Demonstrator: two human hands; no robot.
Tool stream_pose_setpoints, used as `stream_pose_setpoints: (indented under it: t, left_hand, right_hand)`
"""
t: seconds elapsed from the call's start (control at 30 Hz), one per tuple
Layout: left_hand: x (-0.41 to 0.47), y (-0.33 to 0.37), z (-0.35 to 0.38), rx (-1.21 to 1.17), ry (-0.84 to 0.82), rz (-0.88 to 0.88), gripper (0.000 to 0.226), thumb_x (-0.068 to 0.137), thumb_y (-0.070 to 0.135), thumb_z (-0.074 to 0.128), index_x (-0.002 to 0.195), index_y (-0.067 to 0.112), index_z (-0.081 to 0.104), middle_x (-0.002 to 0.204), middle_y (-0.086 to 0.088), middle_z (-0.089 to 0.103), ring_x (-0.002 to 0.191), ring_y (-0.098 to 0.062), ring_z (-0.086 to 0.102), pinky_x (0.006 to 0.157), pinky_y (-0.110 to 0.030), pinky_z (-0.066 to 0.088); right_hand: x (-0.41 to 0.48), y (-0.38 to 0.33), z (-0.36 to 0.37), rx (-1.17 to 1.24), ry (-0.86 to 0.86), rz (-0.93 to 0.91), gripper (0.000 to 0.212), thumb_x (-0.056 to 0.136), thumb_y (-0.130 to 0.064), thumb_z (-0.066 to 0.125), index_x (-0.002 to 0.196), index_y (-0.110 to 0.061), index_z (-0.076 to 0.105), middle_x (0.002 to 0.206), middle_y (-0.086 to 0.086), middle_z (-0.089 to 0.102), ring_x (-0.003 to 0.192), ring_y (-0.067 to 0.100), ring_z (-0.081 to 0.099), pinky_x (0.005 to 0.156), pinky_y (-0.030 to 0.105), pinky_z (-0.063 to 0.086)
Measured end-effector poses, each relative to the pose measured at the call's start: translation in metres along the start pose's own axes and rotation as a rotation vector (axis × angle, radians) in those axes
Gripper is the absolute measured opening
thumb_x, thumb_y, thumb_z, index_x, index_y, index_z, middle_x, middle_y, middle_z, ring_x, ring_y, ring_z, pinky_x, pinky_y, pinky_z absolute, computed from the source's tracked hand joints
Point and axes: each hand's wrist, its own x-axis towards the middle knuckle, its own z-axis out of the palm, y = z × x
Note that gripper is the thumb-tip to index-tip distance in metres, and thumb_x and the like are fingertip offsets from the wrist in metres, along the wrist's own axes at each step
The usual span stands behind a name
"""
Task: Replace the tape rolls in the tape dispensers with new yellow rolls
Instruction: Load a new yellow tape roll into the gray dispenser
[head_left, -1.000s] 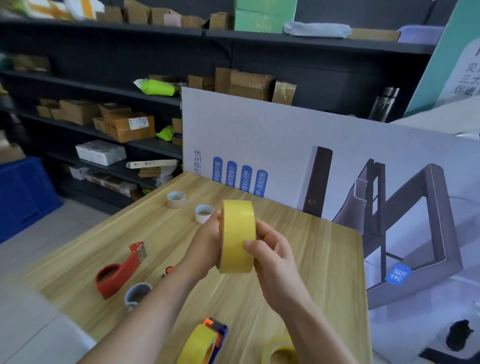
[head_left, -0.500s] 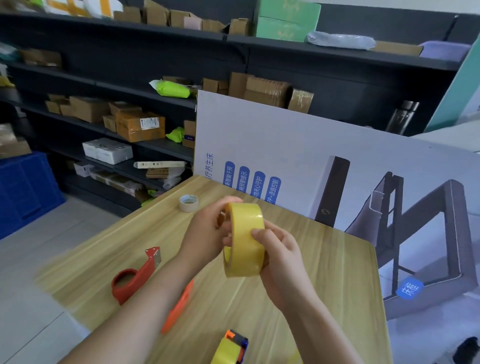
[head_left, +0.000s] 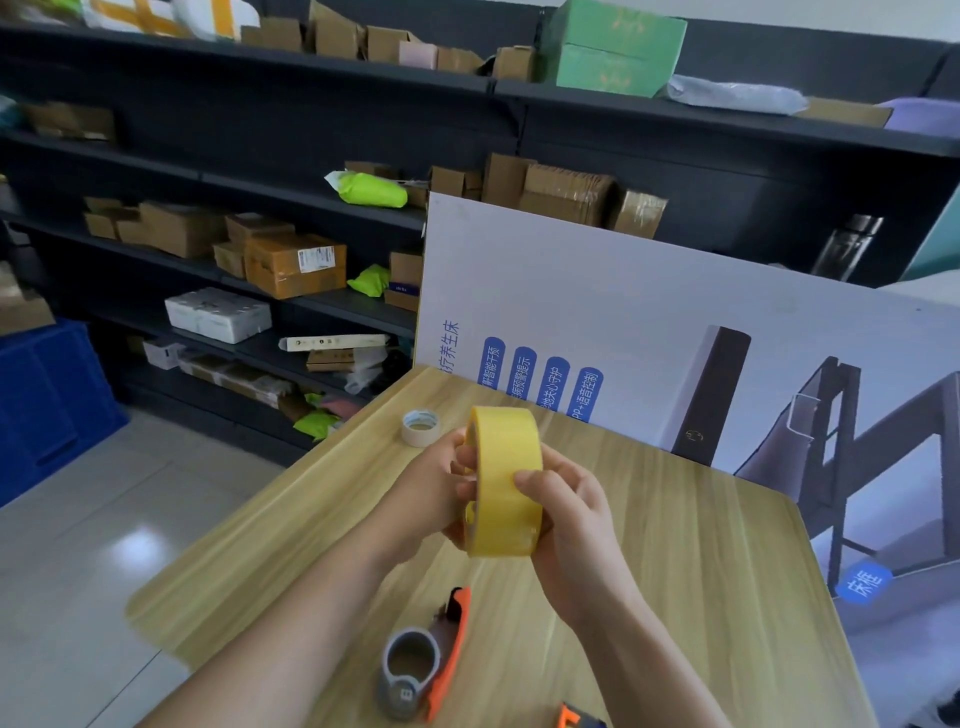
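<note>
The wide yellow tape roll (head_left: 506, 483) stands on edge, its axis running hand to hand. The left hand (head_left: 431, 493) curls fingers over its side; the right hand (head_left: 571, 514) presses a thumb on its band. The orange plastic dispenser (head_left: 447, 649) lies below the fingers, nearer the left.

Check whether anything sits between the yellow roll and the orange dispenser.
Nothing visible. Only bare table lies between the yellow roll, held by the left hand and right hand, and the orange dispenser, which carries a grey ring.

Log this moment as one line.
left hand: grips yellow tape roll | right hand: grips same roll | orange tape dispenser: lies on wooden table, untouched
</note>
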Motion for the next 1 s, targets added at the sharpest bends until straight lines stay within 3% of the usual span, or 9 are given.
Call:
stream_pose_setpoints:
  t: [0.07,0.17,0.23,0.3,0.5,0.6,0.7,0.83,1.0]
  left_hand:
    - [-0.002,-0.004,-0.008,0.019,-0.032,-0.011,0.034,0.078,0.022,0.056,0.112,0.024,0.057,0.109,-0.012,0.068,0.093,-0.03,0.067,0.077,-0.053,0.057]
    - [-0.009,-0.006,-0.016,0.124,0.018,0.211,0.053,0.082,0.015,0.056,0.132,0.028,0.045,0.118,-0.012,0.062,0.102,-0.028,0.062,0.088,-0.052,0.051]
    - [-0.011,-0.004,-0.02,0.226,0.142,0.396,0.055,0.085,0.008,0.058,0.134,0.031,0.047,0.123,-0.001,0.061,0.108,-0.016,0.059,0.093,-0.035,0.049]
    - [-0.014,0.001,-0.025,0.352,0.239,0.524,0.041,0.089,0.008,0.058,0.123,0.03,0.058,0.112,0.008,0.066,0.101,-0.006,0.061,0.087,-0.025,0.051]
    - [-0.018,0.003,-0.014,0.302,0.296,0.423,0.025,0.09,0.015,0.058,0.113,0.024,0.064,0.087,0.002,0.067,0.072,-0.015,0.063,0.062,-0.036,0.052]
    - [-0.017,0.002,-0.015,0.31,0.258,0.33,0.026,0.088,0.013,0.059,0.109,0.026,0.065,0.086,0.003,0.065,0.069,-0.012,0.06,0.069,-0.037,0.052]
    - [-0.021,0.006,-0.017,0.132,0.153,0.265,0.031,0.09,0.007,0.054,0.111,0.025,0.067,0.101,0.002,0.069,0.096,-0.013,0.064,0.09,-0.041,0.051]
    - [-0.035,0.016,-0.022,0.031,0.149,0.483,0.025,0.087,0.021,0.056,0.106,0.024,0.072,0.11,0.007,0.07,0.11,-0.004,0.06,0.092,-0.017,0.046]
    - [-0.029,0.021,-0.034,0.245,0.26,0.579,0.01,0.08,0.016,0.074,0.087,0.021,0.077,0.093,0.01,0.072,0.093,-0.001,0.065,0.083,-0.012,0.048]
  right_hand:
    - [0.002,0.003,0.007,-0.004,0.036,0.006,0.03,0.078,-0.014,0.053,0.097,-0.011,0.076,0.094,0.026,0.07,0.086,0.033,0.064,0.087,0.062,0.05]
    - [0.005,0.008,0.016,0.012,0.102,0.023,0.026,0.079,-0.015,0.055,0.087,-0.019,0.079,0.086,0.015,0.072,0.082,0.03,0.065,0.079,0.05,0.052]
    - [0.005,0.01,0.019,0.021,0.124,0.034,0.026,0.085,-0.012,0.054,0.087,-0.017,0.079,0.087,0.017,0.074,0.08,0.029,0.069,0.077,0.046,0.055]
    - [0.004,0.01,0.02,0.004,0.145,0.044,0.028,0.094,-0.009,0.051,0.089,-0.015,0.078,0.089,0.02,0.075,0.079,0.029,0.072,0.077,0.047,0.056]
    - [0.0,0.001,0.014,-0.03,0.082,0.053,0.031,0.092,-0.034,0.059,0.096,-0.007,0.073,0.089,0.019,0.075,0.075,0.029,0.072,0.072,0.039,0.058]
    - [-0.003,0.001,0.01,-0.016,0.012,0.03,0.023,0.084,-0.023,0.059,0.095,-0.007,0.072,0.087,0.019,0.073,0.075,0.03,0.068,0.073,0.043,0.057]
    - [-0.006,0.004,0.005,-0.058,0.011,0.026,0.028,0.083,-0.022,0.058,0.102,-0.005,0.068,0.082,0.014,0.072,0.071,0.024,0.067,0.069,0.038,0.055]
    - [-0.006,0.007,0.002,-0.155,0.03,0.0,0.029,0.082,-0.023,0.056,0.104,-0.008,0.066,0.077,0.01,0.072,0.069,0.019,0.067,0.067,0.03,0.056]
    - [0.0,0.016,0.004,-0.26,0.039,-0.018,0.028,0.082,-0.023,0.057,0.108,-0.016,0.066,0.083,0.014,0.072,0.075,0.015,0.072,0.068,0.025,0.058]
